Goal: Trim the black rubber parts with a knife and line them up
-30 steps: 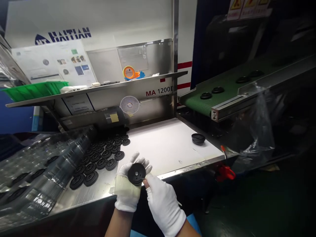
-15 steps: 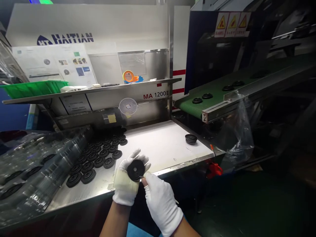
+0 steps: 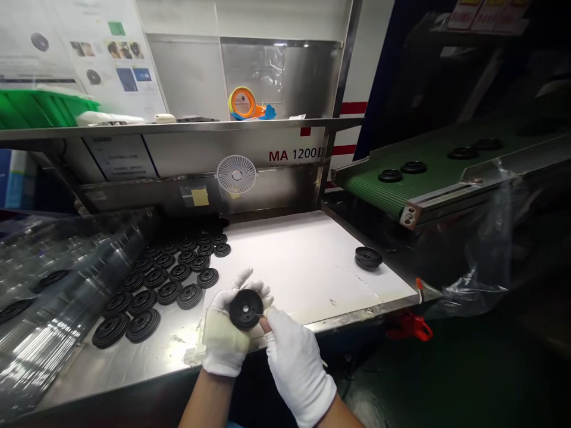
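In front of the table edge, my gloved left hand [image 3: 225, 333] cradles a black plastic disc [image 3: 246, 310] with a small centre hole, its face turned up toward me. My gloved right hand [image 3: 297, 362] is closed around a thin tool [image 3: 260, 317], mostly hidden in the fist. Its narrow metal-looking tip meets the disc's lower right rim, beside my bare thumb tip. Stacks of similar black discs [image 3: 168, 292] stand in rows left of my hands. Another small stack of black discs [image 3: 368, 258] sits at the right of the white sheet [image 3: 289, 261].
Clear plastic trays [image 3: 84, 291] cover the left side. A green conveyor [image 3: 379, 193] carries several black discs at right. Above the table runs a shelf [image 3: 187, 127] with a green bin [image 3: 44, 110] and tape rolls [image 3: 243, 103]. A small white fan [image 3: 236, 175] hangs below it. Red-handled scissors [image 3: 410, 327] hang at the edge.
The view has moved lower and closer to the table. The disc has turned slightly in my left hand, while the tool tip stays at its rim.
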Demonstrator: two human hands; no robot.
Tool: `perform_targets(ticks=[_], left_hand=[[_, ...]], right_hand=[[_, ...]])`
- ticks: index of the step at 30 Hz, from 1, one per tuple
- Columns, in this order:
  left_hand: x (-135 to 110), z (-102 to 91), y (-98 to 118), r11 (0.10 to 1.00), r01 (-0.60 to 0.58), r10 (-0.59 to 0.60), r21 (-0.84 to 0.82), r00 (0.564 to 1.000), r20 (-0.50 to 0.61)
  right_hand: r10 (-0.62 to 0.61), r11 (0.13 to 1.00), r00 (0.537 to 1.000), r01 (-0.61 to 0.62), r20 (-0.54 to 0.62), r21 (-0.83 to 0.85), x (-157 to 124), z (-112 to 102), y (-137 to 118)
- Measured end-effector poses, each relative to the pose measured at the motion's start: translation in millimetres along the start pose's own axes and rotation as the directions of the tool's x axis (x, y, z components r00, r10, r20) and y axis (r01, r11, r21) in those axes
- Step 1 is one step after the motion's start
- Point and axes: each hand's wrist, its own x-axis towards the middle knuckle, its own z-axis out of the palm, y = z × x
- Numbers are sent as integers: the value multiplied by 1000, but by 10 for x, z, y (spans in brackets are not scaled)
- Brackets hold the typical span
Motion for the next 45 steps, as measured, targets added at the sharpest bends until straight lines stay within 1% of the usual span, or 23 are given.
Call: perform_targets(ticks=[2, 6, 9, 10, 11, 14, 15, 17, 21, 23, 25, 28, 29, 31, 33, 36, 38, 39, 43, 45], left_hand=[[97, -25, 3, 999, -33, 33, -40, 999, -11], [274, -41, -29, 987, -112, 98, -113, 987, -125], [302, -77, -30, 979, -177, 158, -102, 972, -173], [289, -93, -20, 982, -170, 155, -80, 974, -164], [271, -110, -6, 989, -137, 127, -58, 981, -145], [228, -155, 35, 1000, 13, -14, -22, 998, -68], [230, -164, 39, 999, 37, -38, -29, 998, -53], [261, -171, 28, 998, 11, -15, -58, 998, -67], [352, -162, -31, 992, -100, 86, -73, 981, -174], [354, -159, -36, 990, -132, 121, -51, 975, -185], [321, -163, -11, 997, -80, 76, -19, 986, -145], [263, -178, 43, 998, 57, -56, 13, 996, -73], [255, -183, 53, 998, 66, -65, 9, 996, -63], [268, -188, 47, 1000, 28, -29, -8, 996, -82], [308, -184, 14, 999, -26, 23, -22, 992, -127], [358, -169, -40, 993, -110, 102, -29, 975, -199], [352, -159, -49, 990, -138, 132, -14, 967, -217], [338, -156, -42, 992, -123, 120, 1, 970, -209], [277, -158, 6, 999, 18, -14, 26, 991, -135], [276, -163, 9, 1000, 16, -16, -1, 992, -123]], right_hand=[[24, 1000, 1000, -24, 7, -5, 58, 35, 30], [43, 999, 999, -44, 29, 3, 102, 161, -1], [31, 999, 998, -33, 47, 33, 107, 240, -30], [23, 999, 998, -26, 53, 39, 110, 254, -26], [15, 999, 998, -17, 58, 44, 115, 261, -15], [9, 999, 998, -12, 57, 50, 134, 266, 47], [17, 998, 999, -20, 51, 55, 137, 271, 66], [38, 998, 998, -40, 40, 50, 135, 295, 84], [39, 999, 998, -39, 40, 22, 105, 365, 47], [31, 999, 998, -33, 50, 37, 100, 375, 32], [19, 999, 998, -22, 57, 50, 110, 358, 43], [28, 998, 999, -31, 46, 59, 131, 319, 92], [38, 997, 998, -40, 42, 60, 133, 314, 105], [50, 997, 998, -53, 43, 51, 125, 323, 113], [45, 998, 998, -47, 49, 36, 102, 351, 94], [26, 999, 998, -28, 59, 43, 67, 392, 48], [18, 998, 997, -22, 73, 60, 61, 398, 35], [16, 998, 997, -22, 79, 64, 65, 394, 37], [40, 997, 996, -46, 80, 68, 116, 344, 87], [58, 995, 996, -64, 72, 78, 141, 322, 115]])
